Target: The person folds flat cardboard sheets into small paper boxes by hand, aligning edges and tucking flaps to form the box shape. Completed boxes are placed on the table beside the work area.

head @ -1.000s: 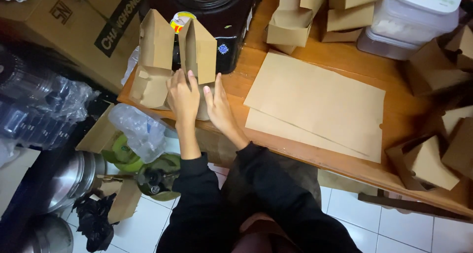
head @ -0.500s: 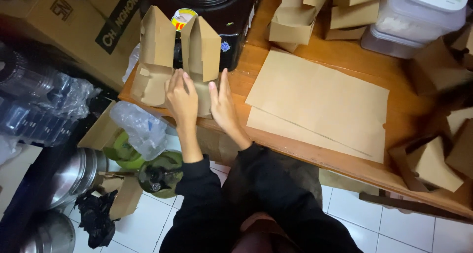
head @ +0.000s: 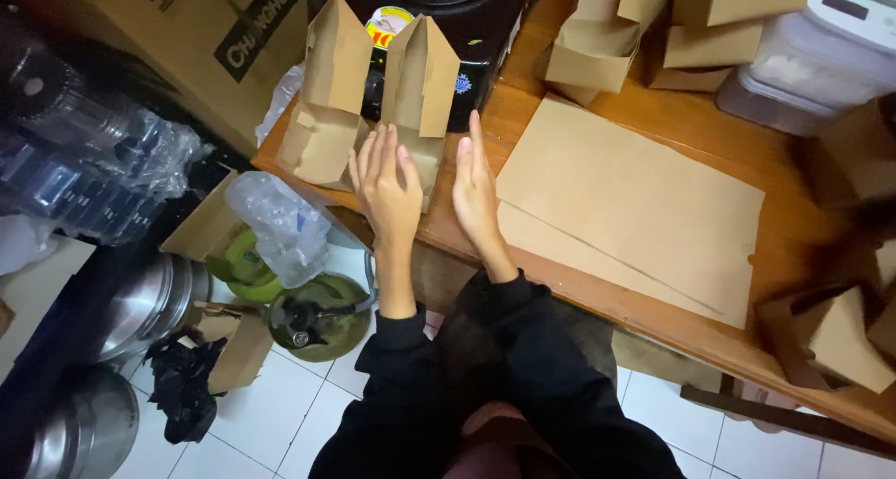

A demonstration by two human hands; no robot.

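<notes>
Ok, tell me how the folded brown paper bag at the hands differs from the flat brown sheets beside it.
The folded paper bag stands upright with its flap raised; the flat sheets lie level on the wooden table. The bag is narrow and creased into shape; the sheets are broad and unfolded. The left hand rests at the bag's base; no hand touches the sheets. Both are plain brown paper.

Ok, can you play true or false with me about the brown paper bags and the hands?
1. Both hands are pressed against a standing brown paper bag. True: the left hand and the right hand flank its base.
2. The flat brown sheets lie on the floor. False: they lie on the wooden table.
3. A second folded bag stands left of the first. True.
4. The right hand holds scissors. False: its fingers are straight and hold nothing.
</notes>
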